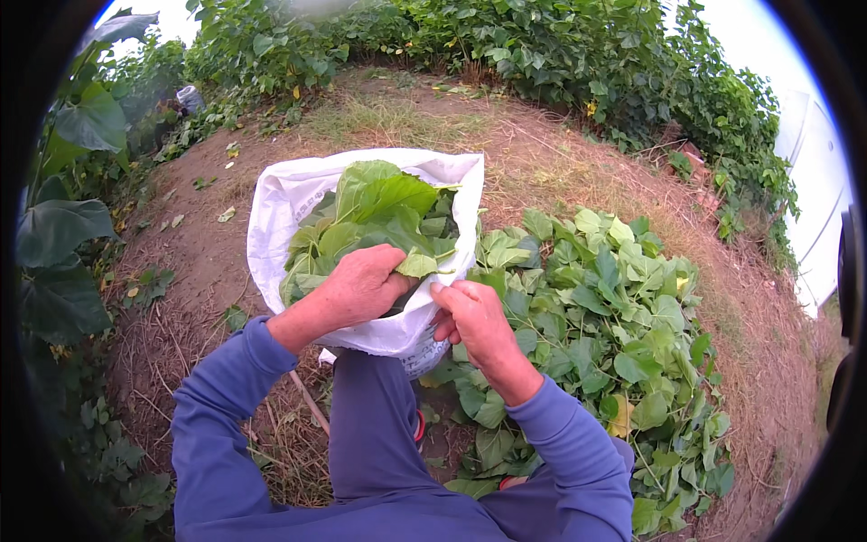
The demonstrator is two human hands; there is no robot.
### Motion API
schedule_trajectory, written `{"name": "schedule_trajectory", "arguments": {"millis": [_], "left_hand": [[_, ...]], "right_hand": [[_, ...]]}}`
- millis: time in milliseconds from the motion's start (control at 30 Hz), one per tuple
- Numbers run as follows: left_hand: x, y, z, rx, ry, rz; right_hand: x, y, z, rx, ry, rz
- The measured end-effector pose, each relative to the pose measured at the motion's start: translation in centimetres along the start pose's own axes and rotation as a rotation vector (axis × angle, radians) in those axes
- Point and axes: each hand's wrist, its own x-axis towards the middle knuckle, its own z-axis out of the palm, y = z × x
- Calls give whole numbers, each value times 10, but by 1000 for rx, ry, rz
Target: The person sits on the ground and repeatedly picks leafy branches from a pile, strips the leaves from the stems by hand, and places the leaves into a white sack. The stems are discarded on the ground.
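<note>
A white woven plastic sack (271,223) stands with its mouth wide in front of my knee, filled with large green leaves (386,203). My left hand (366,281) reaches over the near rim into the sack, at the leaves; its fingertips are partly hidden under a leaf, so its hold cannot be made out. With thumb and fingers, my right hand (471,318) pinches the sack's rim at the near right corner. Leaf stalks stick out over the rim just above that hand. Blue printing shows low on the sack's outside.
A broad heap of picked green leaves (609,318) lies on the ground at the right, against the sack and beside my leg. Leafy plants (576,47) border the bare soil ahead and at left. Bricks (698,169) lie at the far right, near a white sheet-like structure (813,196).
</note>
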Motion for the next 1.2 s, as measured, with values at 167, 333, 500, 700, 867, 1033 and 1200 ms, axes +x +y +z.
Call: {"name": "schedule_trajectory", "arguments": {"millis": [167,333,500,700,867,1033,1200], "left_hand": [[0,-1,0,29,-41,-33],[1,0,0,33,-62,-54],[0,-1,1,52,-63,-36],[0,0,1,25,-67,-16],[-1,-4,-1,-36,-88,4],[-2,3,-23,-140,-229,-41],[-5,-11,-40,-343,-422,-54]], "right_hand": [[0,2,0,44,9,8],[1,4,0,90,19,-1],[1,8,1,120,8,5],[-1,12,-2,144,-5,8],[-4,11,0,200,0,-29],[-5,11,-1,227,13,-39],[-5,9,0,223,21,-15]]}}
